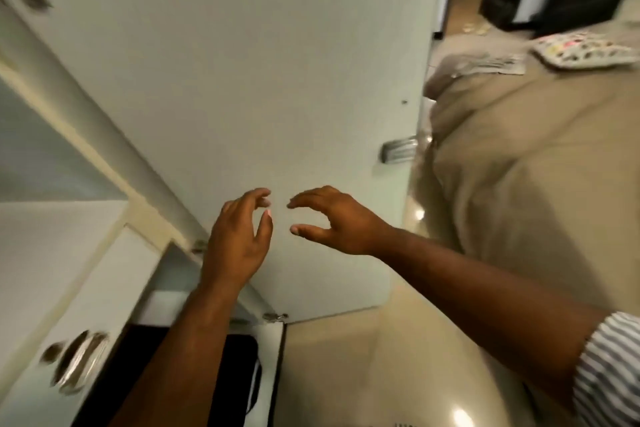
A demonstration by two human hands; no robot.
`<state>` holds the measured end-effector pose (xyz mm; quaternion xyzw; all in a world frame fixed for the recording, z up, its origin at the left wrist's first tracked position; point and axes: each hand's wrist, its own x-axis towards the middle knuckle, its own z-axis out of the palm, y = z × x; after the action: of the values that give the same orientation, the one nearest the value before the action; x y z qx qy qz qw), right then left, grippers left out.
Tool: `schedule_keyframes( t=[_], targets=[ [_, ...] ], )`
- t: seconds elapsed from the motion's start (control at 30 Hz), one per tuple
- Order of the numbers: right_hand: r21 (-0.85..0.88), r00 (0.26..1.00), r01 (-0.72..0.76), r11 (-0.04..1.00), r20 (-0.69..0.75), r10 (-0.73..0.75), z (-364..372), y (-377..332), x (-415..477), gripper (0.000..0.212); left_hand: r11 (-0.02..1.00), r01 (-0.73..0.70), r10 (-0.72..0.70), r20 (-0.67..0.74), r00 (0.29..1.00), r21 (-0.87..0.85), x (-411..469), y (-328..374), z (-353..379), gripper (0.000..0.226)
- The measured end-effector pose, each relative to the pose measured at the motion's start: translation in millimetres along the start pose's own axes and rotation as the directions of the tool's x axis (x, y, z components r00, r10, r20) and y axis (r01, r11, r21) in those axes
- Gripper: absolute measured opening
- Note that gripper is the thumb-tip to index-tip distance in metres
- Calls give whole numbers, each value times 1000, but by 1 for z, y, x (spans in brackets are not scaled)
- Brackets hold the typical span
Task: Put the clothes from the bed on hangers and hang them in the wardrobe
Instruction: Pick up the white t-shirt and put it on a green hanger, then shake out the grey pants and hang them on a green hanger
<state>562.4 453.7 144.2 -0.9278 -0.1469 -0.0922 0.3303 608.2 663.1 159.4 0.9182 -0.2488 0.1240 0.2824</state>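
Note:
The view is tilted and blurred. An open white wardrobe door (242,80) fills the middle of the frame. My left hand (239,239) and my right hand (332,218) hover side by side in front of the door's inner face, fingers loosely curled, holding nothing. The bed (536,166), under a tan cover, lies to the right. At its far end rest a patterned multicoloured cloth (585,48) and a folded striped grey garment (498,64). No hanger is visible.
A metal handle (398,149) sits at the door's right edge. A second white door with a metal handle (78,360) is at lower left. A dark object (239,367) lies low inside the wardrobe. Glossy beige floor (363,374) runs between wardrobe and bed.

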Motion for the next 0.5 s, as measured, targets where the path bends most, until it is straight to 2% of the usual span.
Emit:
schedule_keyframes(
  t=[0.1,0.27,0.5],
  targets=[
    [-9,969,-242,970,-48,242,-19,41,-58,50,989,-62,91,227,970,-133,14,25,71,31],
    [16,859,-489,872,-170,484,-68,85,-143,48,935,-184,301,402,865,-304,33,110,152,30],
    [91,656,-678,729,-371,657,-145,144,-248,32,792,-416,594,405,695,-447,59,245,240,25]
  ],
)
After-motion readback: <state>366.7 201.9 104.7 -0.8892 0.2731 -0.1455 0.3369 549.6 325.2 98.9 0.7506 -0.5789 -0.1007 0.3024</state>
